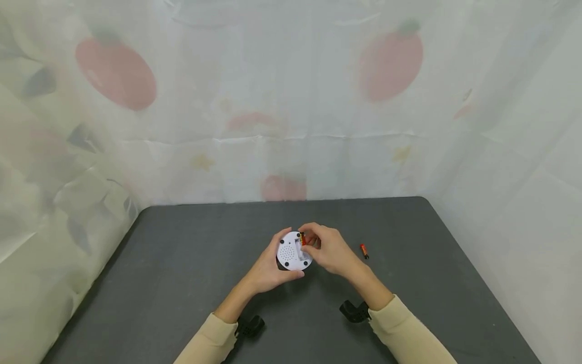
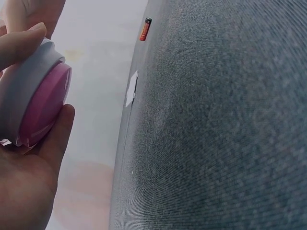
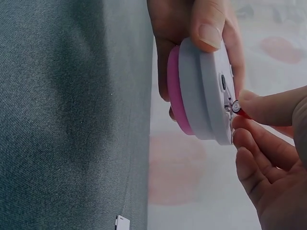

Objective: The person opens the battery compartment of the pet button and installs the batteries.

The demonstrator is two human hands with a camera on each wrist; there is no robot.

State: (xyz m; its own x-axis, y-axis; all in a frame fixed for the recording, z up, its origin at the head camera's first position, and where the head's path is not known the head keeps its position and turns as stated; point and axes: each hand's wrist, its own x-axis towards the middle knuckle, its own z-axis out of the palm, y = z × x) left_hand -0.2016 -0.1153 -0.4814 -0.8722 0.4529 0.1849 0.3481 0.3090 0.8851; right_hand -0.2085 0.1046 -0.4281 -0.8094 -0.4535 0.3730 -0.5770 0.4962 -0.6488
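Note:
A round device (image 1: 287,254), white underneath with a pink front (image 2: 47,105), is gripped around its rim by my left hand (image 1: 264,271), thumb on the near side. Its underside, with small black feet and speaker holes, faces the head camera. An open battery compartment (image 1: 298,247) shows there. My right hand (image 1: 332,251) pinches a red and black battery (image 1: 302,237) between thumb and fingers. In the right wrist view, that battery's metal end (image 3: 236,107) is right at the compartment's edge. Parts of the compartment are hidden behind the right fingers.
A second red and black battery (image 1: 364,251) lies on the dark table (image 1: 191,273), right of my right hand. The left wrist view shows a small white flat piece (image 2: 132,89) on the tabletop. Printed white sheeting (image 1: 318,101) hangs behind and at both sides.

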